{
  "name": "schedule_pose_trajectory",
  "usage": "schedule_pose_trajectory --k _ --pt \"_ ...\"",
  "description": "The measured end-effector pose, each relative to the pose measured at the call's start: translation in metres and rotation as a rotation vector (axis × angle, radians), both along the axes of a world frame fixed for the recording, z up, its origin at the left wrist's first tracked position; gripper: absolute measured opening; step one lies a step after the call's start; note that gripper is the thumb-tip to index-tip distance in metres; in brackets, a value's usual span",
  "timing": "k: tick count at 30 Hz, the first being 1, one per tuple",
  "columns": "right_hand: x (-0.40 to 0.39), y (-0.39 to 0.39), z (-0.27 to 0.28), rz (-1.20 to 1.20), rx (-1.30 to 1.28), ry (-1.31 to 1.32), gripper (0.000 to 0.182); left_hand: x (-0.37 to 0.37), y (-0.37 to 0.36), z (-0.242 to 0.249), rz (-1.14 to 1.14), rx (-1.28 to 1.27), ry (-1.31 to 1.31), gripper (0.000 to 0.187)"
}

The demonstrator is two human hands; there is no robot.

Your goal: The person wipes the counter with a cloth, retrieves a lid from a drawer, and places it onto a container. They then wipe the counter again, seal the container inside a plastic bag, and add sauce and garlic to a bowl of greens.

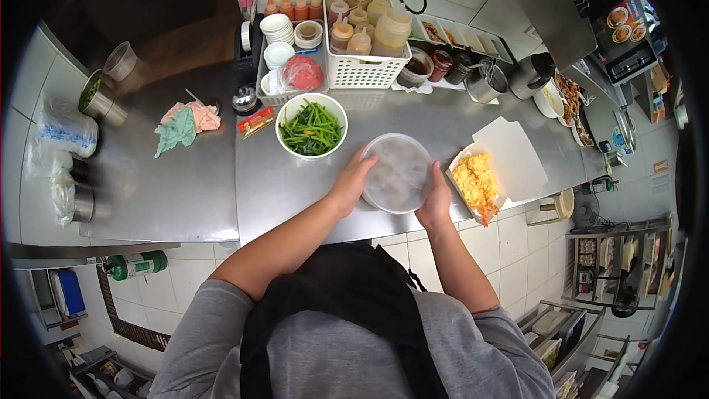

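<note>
Between my two hands is a round white bowl with a translucent plastic lid, its contents blurred behind the lid. My left hand grips its left side, fingers wrapped around the rim. On the opposite side my right hand holds it, the thumb along the edge. Left of it stands a white paper bowl of green leafy vegetables. To the right, an opened paper box contains golden fried food, with a shrimp tail showing at the near end.
A white basket of sauce bottles stands at the back, beside a tray of small cups. Jars and a steel pot line the wall. Pink and green cloths lie on the steel counter, near a red packet.
</note>
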State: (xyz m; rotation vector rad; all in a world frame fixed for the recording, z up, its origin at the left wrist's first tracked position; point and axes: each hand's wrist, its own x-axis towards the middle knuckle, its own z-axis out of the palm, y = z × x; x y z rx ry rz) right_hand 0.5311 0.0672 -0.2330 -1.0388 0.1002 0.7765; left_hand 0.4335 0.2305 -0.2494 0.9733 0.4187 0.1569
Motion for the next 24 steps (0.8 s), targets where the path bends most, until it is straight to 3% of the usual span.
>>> schedule_pose_trajectory --k 4,6,10,11,14,19,22,24 --pt "-0.033 0.0 0.033 0.043 -0.017 -0.026 0.054 -0.041 0.004 0.029 -0.028 -0.09 -0.055 0.058" --pt "-0.05 0.005 0.052 0.161 -0.082 -0.132 0.054 -0.063 0.01 0.043 -0.015 -0.044 -0.054 0.057" --pt "-0.082 0.022 0.07 0.446 -0.057 -0.308 0.062 -0.121 0.027 0.066 0.063 -0.217 -0.034 0.057" --pt "-0.087 0.028 0.068 0.513 -0.07 -0.327 0.07 -0.136 0.032 0.067 0.083 -0.217 -0.033 0.056" --pt "-0.111 0.053 0.056 0.684 -0.029 -0.305 0.069 -0.179 0.048 0.066 0.189 -0.22 -0.014 0.055" --pt "-0.158 0.112 0.044 0.771 0.042 -0.032 0.076 -0.238 0.088 0.052 0.417 -0.233 0.021 0.053" --pt "-0.177 0.151 0.027 0.825 -0.039 -0.14 0.077 -0.26 0.125 0.042 0.501 -0.185 0.032 0.052" --pt "-0.178 0.187 0.004 0.705 -0.062 -0.257 0.078 -0.274 0.153 0.033 0.509 -0.181 0.046 0.051"
